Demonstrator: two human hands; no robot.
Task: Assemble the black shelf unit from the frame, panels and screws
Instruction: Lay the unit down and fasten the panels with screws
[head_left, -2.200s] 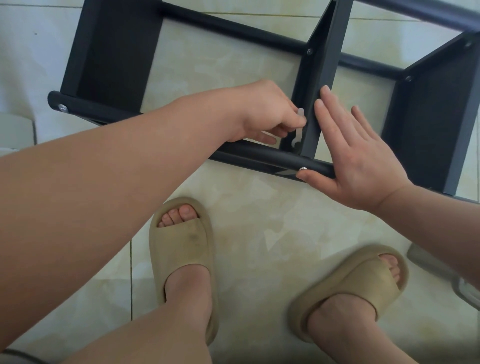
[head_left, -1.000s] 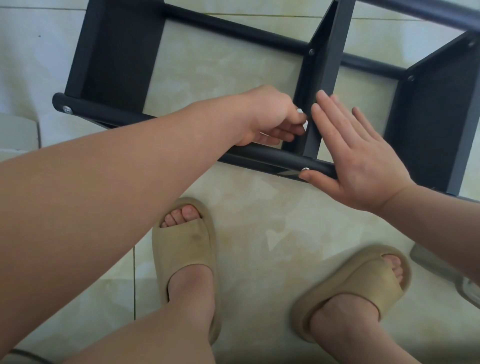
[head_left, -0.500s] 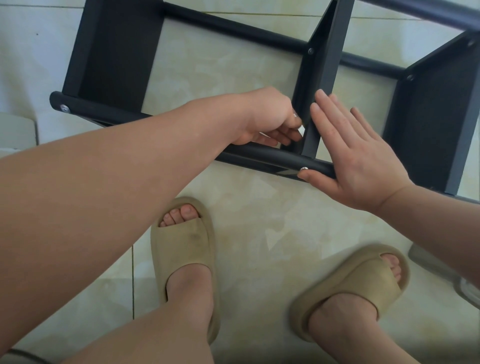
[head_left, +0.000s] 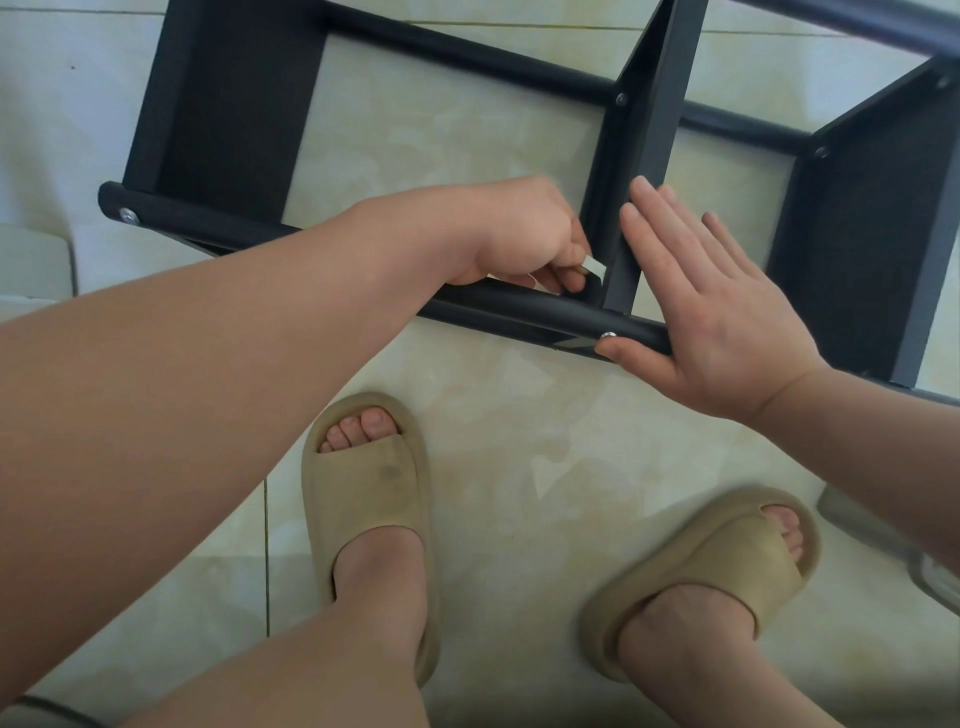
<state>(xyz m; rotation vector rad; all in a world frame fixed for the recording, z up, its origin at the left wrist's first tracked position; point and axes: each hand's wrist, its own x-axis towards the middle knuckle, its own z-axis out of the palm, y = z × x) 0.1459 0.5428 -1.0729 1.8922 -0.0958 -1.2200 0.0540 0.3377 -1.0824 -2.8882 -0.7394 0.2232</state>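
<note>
Left grip (head_left: 524, 234) is reaching in from the left with its fingers curled, pinching a small pale tool (head_left: 595, 267) whose tip is poking out at the corner where the middle panel (head_left: 649, 104) is meeting the front tube (head_left: 234, 223); what kind of tool it is, I cannot tell. Right grip (head_left: 727, 322) is lying flat and spread, its straight fingers pressing against the right face of that middle panel while the thumb is resting along the front tube, its tip just beside a silver screw (head_left: 608, 336). The black shelf unit (head_left: 223, 114) is lying on its side on the tiled floor (head_left: 519, 415), just ahead of the person's feet, with its panels standing on edge between the front tube and a back tube (head_left: 467, 52). A right panel (head_left: 857, 234) is standing well apart from the middle one, beyond the right grip. Another screw head (head_left: 127, 214) is showing at the left end of the front tube, and two more are sitting where the middle and right panels are joining the back tube. Both feet are wearing beige sandals (head_left: 369, 499), planted on the floor near the front tube, the left one nearly below the left grip
</note>
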